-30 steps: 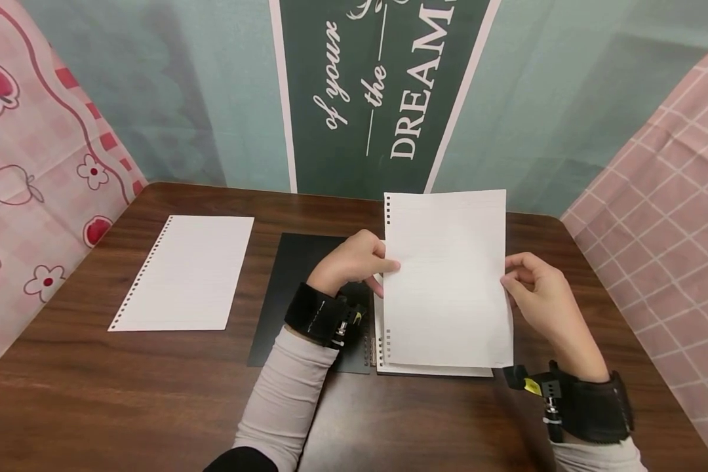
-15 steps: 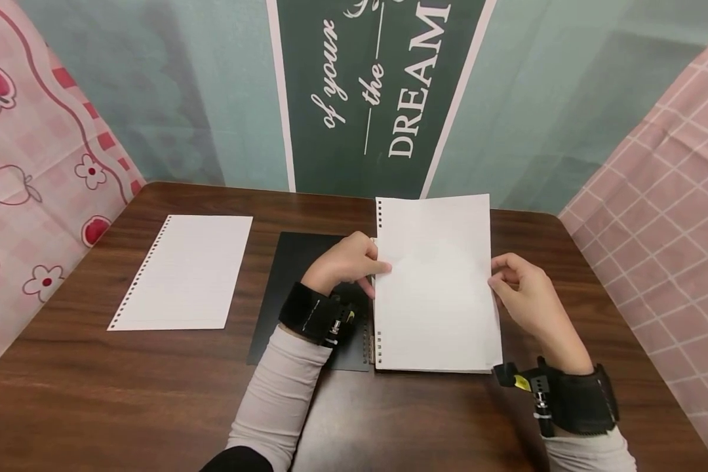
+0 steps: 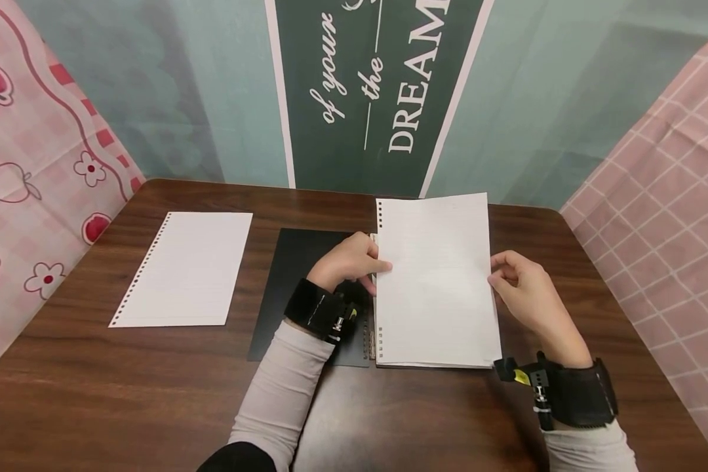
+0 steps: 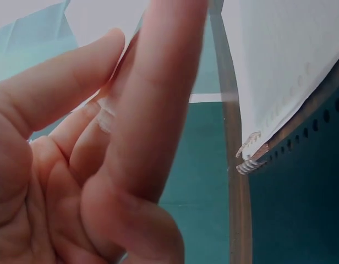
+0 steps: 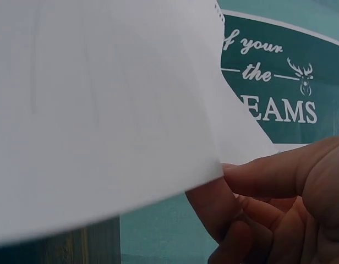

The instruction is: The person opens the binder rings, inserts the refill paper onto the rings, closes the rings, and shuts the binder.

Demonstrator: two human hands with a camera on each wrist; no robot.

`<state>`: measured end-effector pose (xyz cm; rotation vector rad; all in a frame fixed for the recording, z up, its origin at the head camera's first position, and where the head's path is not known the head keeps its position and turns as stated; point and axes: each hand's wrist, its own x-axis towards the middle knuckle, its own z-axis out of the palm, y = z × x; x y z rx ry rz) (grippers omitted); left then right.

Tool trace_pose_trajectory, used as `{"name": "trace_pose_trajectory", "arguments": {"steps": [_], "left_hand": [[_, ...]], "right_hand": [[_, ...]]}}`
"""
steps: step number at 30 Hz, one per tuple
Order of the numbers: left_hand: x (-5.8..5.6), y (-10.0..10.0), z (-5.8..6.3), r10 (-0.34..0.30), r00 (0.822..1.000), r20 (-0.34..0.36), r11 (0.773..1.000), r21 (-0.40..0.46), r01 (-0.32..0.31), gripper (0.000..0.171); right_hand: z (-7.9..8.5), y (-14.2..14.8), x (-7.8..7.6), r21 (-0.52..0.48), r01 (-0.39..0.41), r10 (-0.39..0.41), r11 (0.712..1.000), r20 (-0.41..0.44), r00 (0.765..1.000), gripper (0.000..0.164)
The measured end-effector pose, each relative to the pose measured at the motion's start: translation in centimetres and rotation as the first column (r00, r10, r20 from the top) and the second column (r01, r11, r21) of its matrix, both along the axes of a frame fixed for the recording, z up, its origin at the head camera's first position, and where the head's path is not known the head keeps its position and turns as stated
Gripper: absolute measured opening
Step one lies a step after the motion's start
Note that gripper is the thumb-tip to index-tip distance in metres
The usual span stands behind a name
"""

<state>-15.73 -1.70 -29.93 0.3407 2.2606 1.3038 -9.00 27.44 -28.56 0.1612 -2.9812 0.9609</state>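
Note:
A white sheet of loose-leaf paper (image 3: pixel 433 288), punched along its left edge, is held above an open ring binder (image 3: pixel 307 262) with a dark cover. My left hand (image 3: pixel 351 261) pinches the sheet's punched edge near mid-height, thumb on top. On the opposite edge my right hand (image 3: pixel 522 288) pinches the paper between thumb and fingers; the right wrist view shows the sheet (image 5: pixel 114 121) bowing up from that grip. Metal binder rings (image 4: pixel 249 159) show in the left wrist view, below a page with holes. The sheet hides most of the binder's right side.
Another punched sheet (image 3: pixel 183 269) lies flat at the left on the brown wooden table (image 3: pixel 124 393). A green printed cloth (image 3: pixel 383 131) hangs behind the table; pink patterned cloths stand at both sides.
Both hands have shifted the held sheet left and slightly toward me, so its punched edge now lies over the binder's rings. In the last half second it has barely moved.

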Motion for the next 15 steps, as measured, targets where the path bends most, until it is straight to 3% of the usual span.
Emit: {"name": "trace_pose_trajectory", "arguments": {"steps": [15], "left_hand": [[-0.5,0.5,-1.3,0.022,0.999,0.034,0.999,-0.030,-0.021,0.052]], "right_hand": [[-0.1,0.1,-0.3,0.020,-0.031,0.030,0.999,0.025,0.999,0.023]]}}
